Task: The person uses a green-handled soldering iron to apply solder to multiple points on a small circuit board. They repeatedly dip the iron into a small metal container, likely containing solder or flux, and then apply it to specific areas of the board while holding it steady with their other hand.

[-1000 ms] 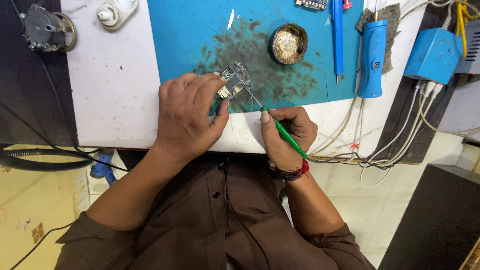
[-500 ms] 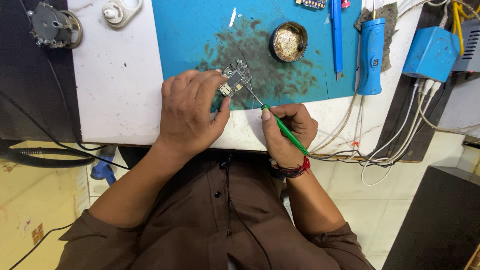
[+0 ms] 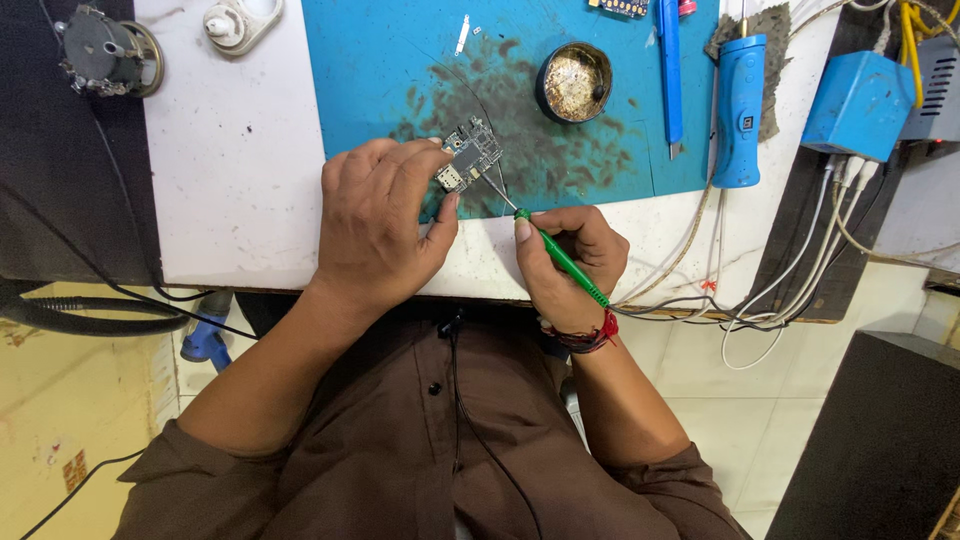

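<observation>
Little has been shifted since the earlier frames. A small circuit board (image 3: pixel 468 160) is pinned on the blue mat (image 3: pixel 380 60) by the curled left hand (image 3: pixel 385 225); a green-handled probe (image 3: pixel 560 255) is gripped by the right hand (image 3: pixel 570 265), its tip at the board. Component work seems underway; steady, fine tip placement is called for.

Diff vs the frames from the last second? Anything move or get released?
Nothing visibly changed hands. The left hand still pins the small circuit board on the blue mat; the right hand still holds the green-handled tool, its tip at the board's edge. The view only drifts slightly. The round tin and blue handheld tool stay put.
</observation>
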